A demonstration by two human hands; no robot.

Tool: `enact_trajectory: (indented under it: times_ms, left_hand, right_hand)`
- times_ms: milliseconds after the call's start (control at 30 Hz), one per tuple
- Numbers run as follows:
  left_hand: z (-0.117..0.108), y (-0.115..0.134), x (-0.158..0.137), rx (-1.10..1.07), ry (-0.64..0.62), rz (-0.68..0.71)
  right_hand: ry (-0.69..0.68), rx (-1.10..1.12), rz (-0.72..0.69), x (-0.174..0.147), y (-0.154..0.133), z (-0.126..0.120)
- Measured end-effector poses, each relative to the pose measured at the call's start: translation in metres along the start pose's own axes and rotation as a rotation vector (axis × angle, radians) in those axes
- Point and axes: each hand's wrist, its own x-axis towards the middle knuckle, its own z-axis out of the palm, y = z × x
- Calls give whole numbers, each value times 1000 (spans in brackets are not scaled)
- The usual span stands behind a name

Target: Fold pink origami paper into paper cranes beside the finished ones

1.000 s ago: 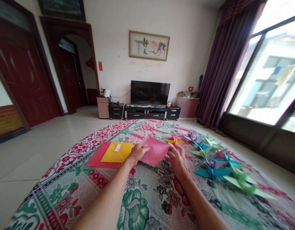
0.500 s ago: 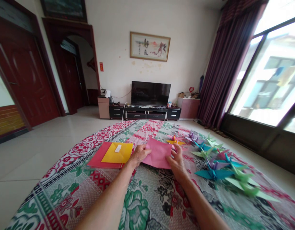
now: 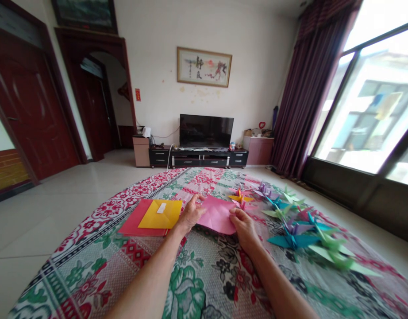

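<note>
A square of pink origami paper (image 3: pixel 217 215) with faint crease lines is held up over the table between both hands. My left hand (image 3: pixel 191 213) grips its left edge, thumb on the near face. At the right edge, the fingers of my right hand (image 3: pixel 243 225) pinch the paper. Left of my left hand lie a yellow sheet (image 3: pixel 172 216) with a small white slip (image 3: pixel 161 208) on it and red paper (image 3: pixel 132 221) beneath. Just beyond the pink paper sit a yellow paper crane (image 3: pixel 240 197) and a pink paper crane (image 3: pixel 243 204).
Several folded cranes in blue, green, purple and pink spread over the table's right side, among them a blue crane (image 3: pixel 293 240) and a green crane (image 3: pixel 340 254). A floral tablecloth (image 3: pixel 101 274) covers the table. Beyond stand a television (image 3: pixel 206 131) and a low cabinet (image 3: pixel 187 161).
My right hand has shifted its grip lower along the paper's right edge. The left fingers have moved up slightly, and the pink crane behind shows more. The camera view has turned slightly.
</note>
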Motion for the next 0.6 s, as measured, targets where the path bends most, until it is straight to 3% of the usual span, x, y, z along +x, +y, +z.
enact_trajectory:
  times_ms: [267,367,467,600]
  left_hand:
    - [-6,1,2,-174,-157,-95]
    - [-8,2,2,-244,-140,-101]
    - [-9,3,0,-162,-108,-82]
    - [-8,6,-2,-26,-176,-61]
  right_hand:
    - [-22,12,32,3,6,-7]
    - [1,1,43,3,5,-7]
    - [25,-13,52,2,2,-5]
    - [-14,-54,52,0,-2,-5]
